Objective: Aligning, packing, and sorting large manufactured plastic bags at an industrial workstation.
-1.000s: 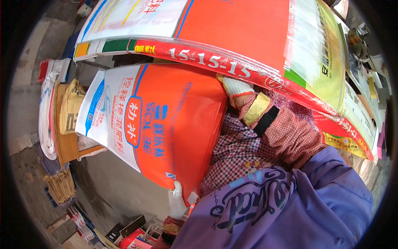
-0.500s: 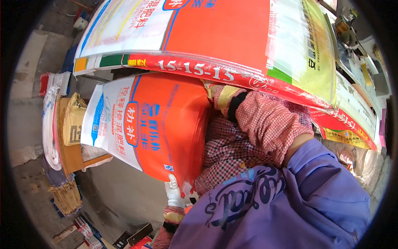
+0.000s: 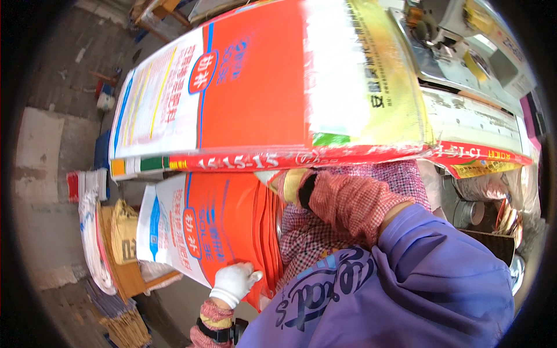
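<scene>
A stack of orange-and-white printed sacks [image 3: 223, 217] stands tilted in front of my lap, its right-hand edges fanned into several layers. My left hand [image 3: 235, 283], in a white glove, presses against the lower part of the stack with its fingers curled in at the sacks; the fingertips are hidden. At the stack's upper right corner, my right hand [image 3: 277, 178] holds the sacks' edge, just below the overhanging pile. Its fingers are partly covered. Above lies a thick pile of flat sacks [image 3: 255, 87], orange, white and yellow-green, with a red side edge.
A sewing machine [image 3: 432, 43] stands at the upper right beside a worn white board [image 3: 476, 119]. At the left are a wooden stool [image 3: 125, 278] and folded white sacks [image 3: 93, 243]. A broom-like bundle [image 3: 125, 325] lies at lower left.
The view has shifted, so the big pile shows more of its top. My left hand has moved from the stack's lower corner up onto its face. The stack's edges are now fanned apart.
</scene>
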Demonstrator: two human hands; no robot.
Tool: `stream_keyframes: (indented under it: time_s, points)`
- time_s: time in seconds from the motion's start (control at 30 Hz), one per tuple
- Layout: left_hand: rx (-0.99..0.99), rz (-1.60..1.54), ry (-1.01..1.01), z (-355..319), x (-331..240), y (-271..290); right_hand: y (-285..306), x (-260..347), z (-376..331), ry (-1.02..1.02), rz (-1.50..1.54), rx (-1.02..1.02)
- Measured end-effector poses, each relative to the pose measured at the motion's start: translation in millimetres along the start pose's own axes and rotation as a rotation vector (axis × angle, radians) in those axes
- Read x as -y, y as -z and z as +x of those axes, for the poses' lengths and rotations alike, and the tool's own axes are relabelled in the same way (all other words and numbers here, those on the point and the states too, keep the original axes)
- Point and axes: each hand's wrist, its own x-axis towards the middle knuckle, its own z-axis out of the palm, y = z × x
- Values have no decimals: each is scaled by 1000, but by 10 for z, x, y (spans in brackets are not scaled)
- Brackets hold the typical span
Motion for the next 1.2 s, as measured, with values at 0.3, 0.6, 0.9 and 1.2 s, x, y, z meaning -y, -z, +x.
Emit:
stream_keyframes:
  time_s: [0.3, 0.6, 0.9, 1.2]
  points:
    - [159, -126, -758, 850, -1005, 1506, 830, -53, -918, -48, 393, 209]
    - [-801, -107, -562, 1869, -1757, 2143, 1610, -146, -1714, 47, 635, 132]
    - [-976, -4, -774, 1427, -1464, 1988, 2025, -346, -1495, -278, 1477, -430]
    - [-597, 147, -993, 987, -1341, 1943, 2276, -255, -939, -441, 804, -263]
